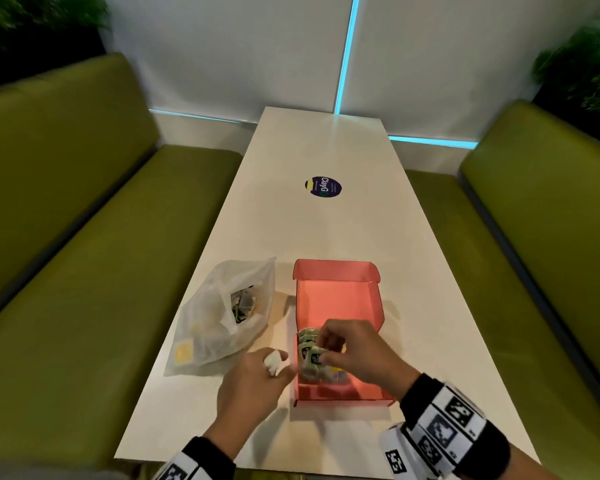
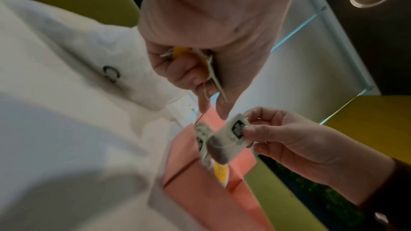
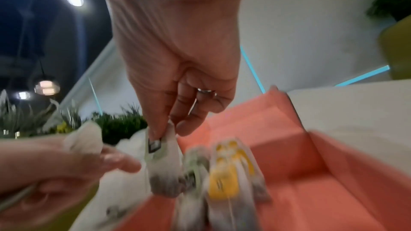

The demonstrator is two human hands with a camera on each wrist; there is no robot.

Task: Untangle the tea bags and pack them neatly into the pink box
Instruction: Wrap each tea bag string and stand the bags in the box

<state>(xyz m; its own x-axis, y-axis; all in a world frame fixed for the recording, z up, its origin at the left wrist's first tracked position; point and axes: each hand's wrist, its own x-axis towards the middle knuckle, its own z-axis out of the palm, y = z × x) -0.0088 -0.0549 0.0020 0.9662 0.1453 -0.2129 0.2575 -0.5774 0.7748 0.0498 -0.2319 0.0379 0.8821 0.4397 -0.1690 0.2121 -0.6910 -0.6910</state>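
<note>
My right hand (image 1: 355,351) is pinching a papery green-tagged tea bag (image 2: 231,138) by its top, just over the near end of the pink box (image 1: 340,299), a matte cardboard one. My left hand (image 1: 253,379) grips a crumpled yellow-tagged bag (image 2: 189,55) beside the crinkly plastic bag (image 1: 222,313).

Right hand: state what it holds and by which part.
The right hand pinches a tea bag by its top edge at the paper tag, thumb and fingertips on either side, over the pink box.
</note>
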